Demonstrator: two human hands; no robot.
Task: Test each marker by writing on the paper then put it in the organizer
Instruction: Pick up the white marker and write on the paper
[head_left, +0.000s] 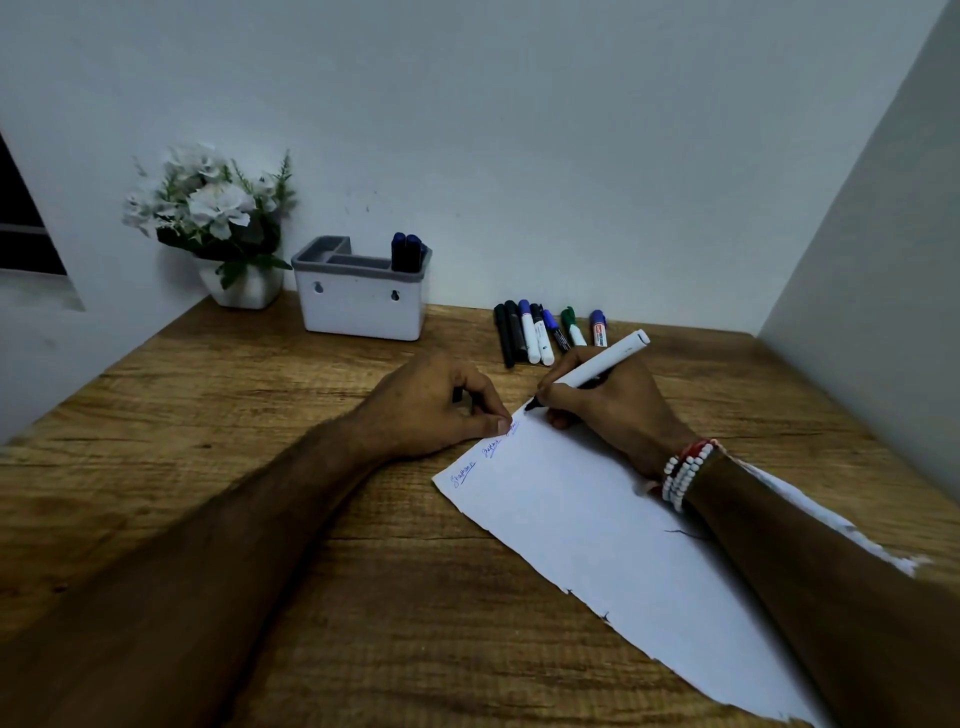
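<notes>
One marker (597, 364) is pinched in the fingers of the right hand (618, 415), tip on the far corner of the paper (597, 519), barrel slanting up-right. Thumb of the left hand (431, 405) pins the paper edge, fingers curled, poss. round a cap (457, 395). The organizer (361, 306) lies back-left, nearer that hand

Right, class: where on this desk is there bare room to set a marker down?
Bare wood lies left of the left hand, before the pot and organizer; a narrower gap between organizer and marker row. Crowded: paper's far corner, where the right hand writes by the left.
</notes>
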